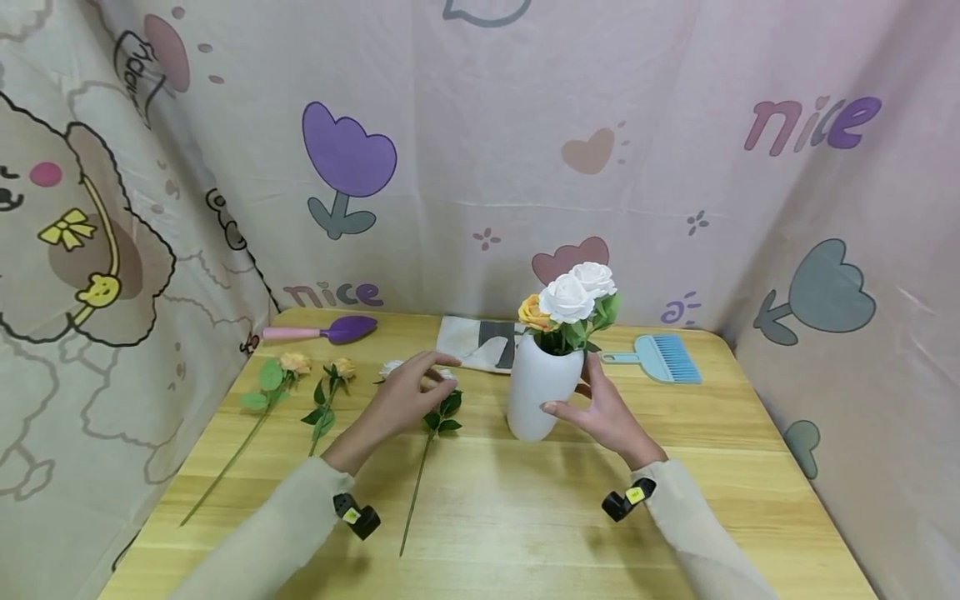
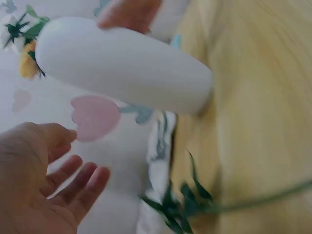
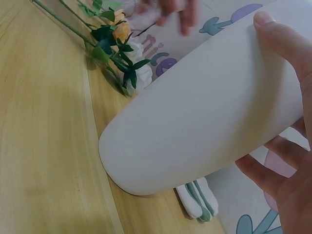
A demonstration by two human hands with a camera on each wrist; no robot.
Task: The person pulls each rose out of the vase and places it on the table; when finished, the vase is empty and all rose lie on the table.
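We've got the left hand [image 1: 399, 402] loose-fingered over a white rose [image 1: 451, 405], partly blocking it, stem end toward us. Our right hand [image 1: 609, 414] grips the white vase [image 1: 542, 392], roughly upright on the table [image 1: 495, 517], mouth up; cloth [image 1: 467, 337] behind.

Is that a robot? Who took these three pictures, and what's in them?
No robot here: just a person's two bare hands. A camera on the head looks down over everything. Small black cameras on the wrists take the other two close, sideways pictures. On the light wooden table lie long-stemmed yellow roses and white roses, a pink-handled purple trowel, a white-and-grey cloth and a light-blue brush. The right hand holds a tall white vase, with two white blossoms and one orange blossom showing at its top. The left hand holds nothing; its fingers hover near the white roses on the table.
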